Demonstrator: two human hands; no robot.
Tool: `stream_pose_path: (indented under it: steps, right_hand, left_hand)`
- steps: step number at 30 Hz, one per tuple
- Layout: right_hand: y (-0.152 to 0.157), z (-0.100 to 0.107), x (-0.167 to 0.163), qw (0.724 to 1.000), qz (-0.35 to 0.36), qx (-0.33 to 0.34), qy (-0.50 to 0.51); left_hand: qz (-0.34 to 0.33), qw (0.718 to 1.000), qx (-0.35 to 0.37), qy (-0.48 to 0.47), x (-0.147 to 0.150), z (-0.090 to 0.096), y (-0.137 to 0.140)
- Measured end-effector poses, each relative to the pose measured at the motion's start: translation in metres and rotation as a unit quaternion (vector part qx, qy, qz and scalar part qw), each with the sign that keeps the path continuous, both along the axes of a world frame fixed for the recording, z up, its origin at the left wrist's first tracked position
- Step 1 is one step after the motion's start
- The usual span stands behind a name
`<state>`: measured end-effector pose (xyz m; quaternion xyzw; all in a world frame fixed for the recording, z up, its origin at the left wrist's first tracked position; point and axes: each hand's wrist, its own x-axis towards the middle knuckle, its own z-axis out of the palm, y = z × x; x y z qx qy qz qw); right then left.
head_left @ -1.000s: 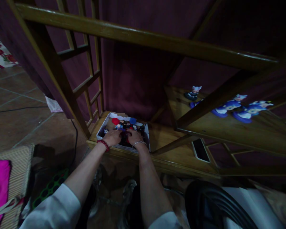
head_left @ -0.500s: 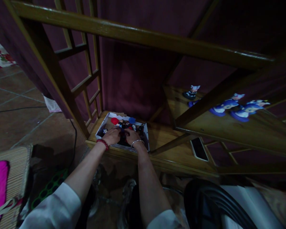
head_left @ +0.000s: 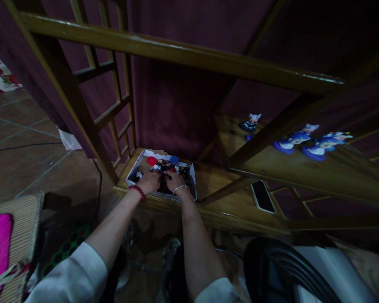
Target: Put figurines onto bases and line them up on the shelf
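Observation:
A shallow white cardboard box (head_left: 193, 179) sits on the low wooden shelf, with several small figurines (head_left: 164, 163) inside. My left hand (head_left: 150, 182), a red bead bracelet at its wrist, reaches into the box from the front. Beside it, my right hand (head_left: 174, 181) wears a silver bangle. The fingers of both hands curl in toward each other, closed around something dark and too dim to make out. A red round base (head_left: 151, 160) and a blue round base (head_left: 174, 160) show behind the hands. One small figurine (head_left: 139, 174) lies left of my left hand.
Several figurines on bases, such as a blue one (head_left: 326, 145), stand on the higher shelf (head_left: 271, 168) at right. A phone (head_left: 263, 196) lies on the low shelf (head_left: 214, 185). Wooden bars (head_left: 177, 48) cross above. At lower right is a black ribbed object (head_left: 271, 269).
The view has shifted slightly. Both hands stay in the box with only small finger movement, and a bit more of the figurines behind my left hand shows.

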<state>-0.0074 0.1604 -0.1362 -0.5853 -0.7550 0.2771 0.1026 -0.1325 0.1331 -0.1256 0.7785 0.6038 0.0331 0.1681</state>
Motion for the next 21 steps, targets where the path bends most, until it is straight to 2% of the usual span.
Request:
stream_pose_path:
  steps: [8,15,21]
  right_hand:
    - [0.000,0.001,0.006,0.999,-0.016,-0.008,0.035]
    - [0.000,0.000,0.008,0.996,-0.051,-0.036,0.063]
    - [0.001,-0.003,0.006,0.996,-0.068,-0.044,0.033]
  left_hand:
    - [-0.030,0.999,-0.009,-0.005,0.007,0.007,-0.006]
    - [-0.033,0.998,-0.035,-0.051,0.012,0.004,-0.013]
    - [-0.048,0.997,-0.042,-0.037,0.012,0.005,-0.014]
